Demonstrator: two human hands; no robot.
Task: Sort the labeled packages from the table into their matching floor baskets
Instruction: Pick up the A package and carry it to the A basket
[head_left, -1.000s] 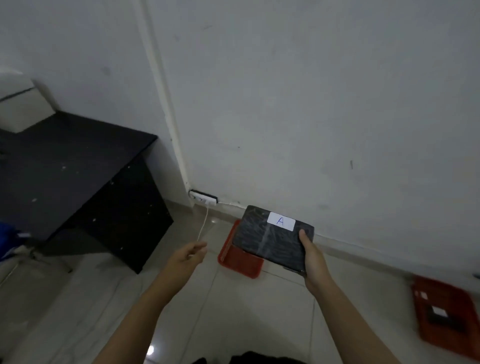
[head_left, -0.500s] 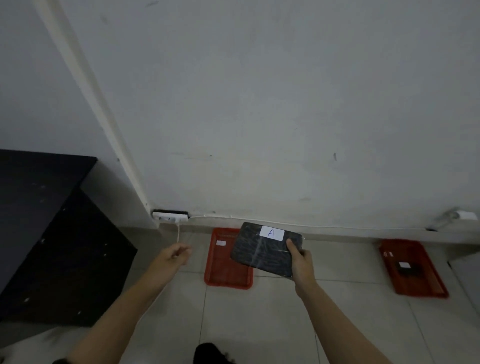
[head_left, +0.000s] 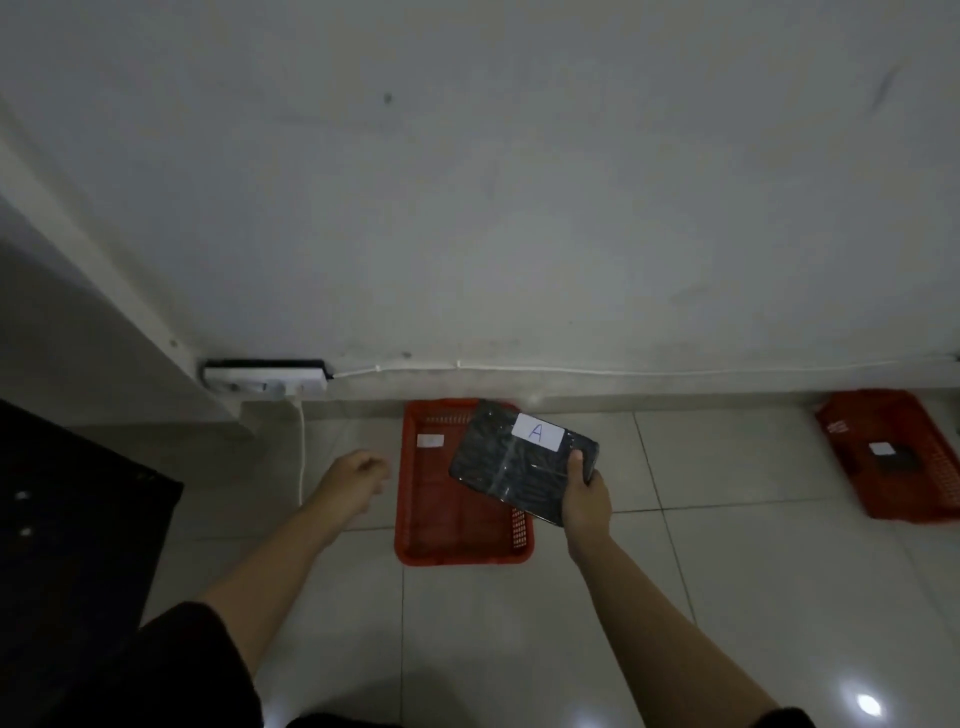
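My right hand (head_left: 586, 498) grips a flat black package (head_left: 511, 470) by its near right corner; a white label with the letter A faces up. The package hangs above the right half of a red floor basket (head_left: 435, 519) that stands against the wall and carries a small white label on its floor. My left hand (head_left: 353, 475) hovers to the left of that basket, fingers loosely curled, holding nothing. A second red basket (head_left: 930, 499) sits at the far right with a black labeled package (head_left: 893, 457) inside.
A black table (head_left: 67, 519) fills the lower left. A white power strip (head_left: 265, 382) lies at the wall's foot, with a cable running down over the tiles and another along the skirting. Pale floor tiles lie between the two baskets.
The view has closed in on the floor and the left basket. My right hand has carried the package lower and over that basket. The table has slid further out of view to the left.
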